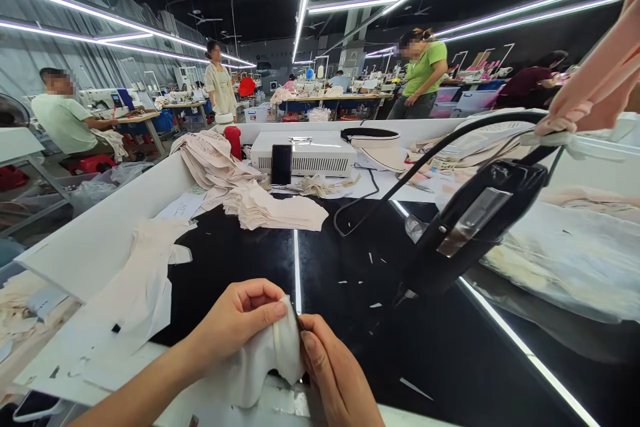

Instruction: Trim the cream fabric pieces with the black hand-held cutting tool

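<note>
My left hand point(245, 313) pinches the upper edge of a pale fabric piece point(263, 360) between thumb and fingers. The cloth hangs down over the near edge of the black tabletop point(370, 360). Close against its right side is my right hand point(335, 370), fingers closed together. A thin dark edge shows between the right fingertips and the cloth; its kind is mostly hidden. Left of my hands lie more pale cut pieces point(143, 260). Farther back, a fanned stack of cream fabric pieces point(275, 210) rests on the black surface.
A black handheld device point(475, 227) hangs at right from a pink cloth tie point(590, 87), its cable looping across the table. Behind stand a white vented box point(305, 153), a phone point(281, 164) and a red bottle point(233, 142). White scraps point(415, 388) dot the tabletop. Several people work beyond.
</note>
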A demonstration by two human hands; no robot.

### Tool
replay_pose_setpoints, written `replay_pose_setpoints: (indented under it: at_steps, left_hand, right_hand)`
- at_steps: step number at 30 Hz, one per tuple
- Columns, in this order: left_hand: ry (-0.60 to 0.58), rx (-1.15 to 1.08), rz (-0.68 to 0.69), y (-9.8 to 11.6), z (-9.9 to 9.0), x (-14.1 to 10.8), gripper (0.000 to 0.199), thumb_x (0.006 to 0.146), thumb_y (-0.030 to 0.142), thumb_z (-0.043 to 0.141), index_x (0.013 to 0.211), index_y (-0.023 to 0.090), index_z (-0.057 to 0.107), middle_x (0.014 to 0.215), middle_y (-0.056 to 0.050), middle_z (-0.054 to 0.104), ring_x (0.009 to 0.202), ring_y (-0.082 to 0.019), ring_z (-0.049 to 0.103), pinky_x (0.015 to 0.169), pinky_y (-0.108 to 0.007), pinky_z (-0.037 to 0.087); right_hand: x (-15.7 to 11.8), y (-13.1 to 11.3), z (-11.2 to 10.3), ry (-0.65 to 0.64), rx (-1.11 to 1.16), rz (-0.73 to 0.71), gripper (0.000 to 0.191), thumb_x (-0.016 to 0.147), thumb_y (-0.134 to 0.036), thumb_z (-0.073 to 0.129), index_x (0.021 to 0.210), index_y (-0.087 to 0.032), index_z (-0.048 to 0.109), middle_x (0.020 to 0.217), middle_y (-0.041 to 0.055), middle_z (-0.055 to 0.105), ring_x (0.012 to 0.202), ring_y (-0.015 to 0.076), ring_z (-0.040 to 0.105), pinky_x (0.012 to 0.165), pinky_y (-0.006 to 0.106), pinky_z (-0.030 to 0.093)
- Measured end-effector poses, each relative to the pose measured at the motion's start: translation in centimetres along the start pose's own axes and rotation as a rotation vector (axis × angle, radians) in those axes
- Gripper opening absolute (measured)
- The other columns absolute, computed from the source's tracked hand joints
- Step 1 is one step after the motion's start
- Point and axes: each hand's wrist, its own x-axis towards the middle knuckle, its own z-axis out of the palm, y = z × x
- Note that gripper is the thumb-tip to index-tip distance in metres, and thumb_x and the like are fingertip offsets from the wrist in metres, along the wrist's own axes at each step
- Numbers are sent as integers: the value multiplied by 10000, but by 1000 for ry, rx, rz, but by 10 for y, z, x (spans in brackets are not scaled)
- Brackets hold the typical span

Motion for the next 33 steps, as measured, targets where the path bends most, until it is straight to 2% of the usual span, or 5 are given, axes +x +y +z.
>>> replay_pose_setpoints:
  at_steps: [5,13,22,33]
  left_hand:
    - [-2,33,14,0,0,1,355,818,507,837,863,172,727,755,15,646,672,-103,511,658,-213,410]
    - [-5,60,15,-2,4,0,380,807,526,838,869,166,733,770,2,651,688,-118,527,675,-231,419]
    - [10,91,3,-1,8,2,379,813,521,831,876,161,731,797,-16,666,710,-135,551,653,-233,414]
    - [-6,65,10,0,9,2,363,815,507,833,858,162,728,768,3,649,687,-113,516,668,-225,419]
  right_hand:
    - [-1,-2,-2,4,-38,-11,477,1045,-612,372,1050,-230,657,669,-32,439,595,160,461,537,247,413]
    - [-2,-6,-5,0,-60,-25,484,1050,-604,357,1067,-233,668,678,-37,462,609,161,459,662,269,464]
    - [-2,-5,-11,-57,-56,28,533,1043,-641,318,1057,-218,643,690,-32,422,607,164,411,559,266,369]
    - [-1,-2,-9,-3,-67,13,516,1038,-635,357,1039,-224,669,672,-37,427,602,162,450,580,261,428]
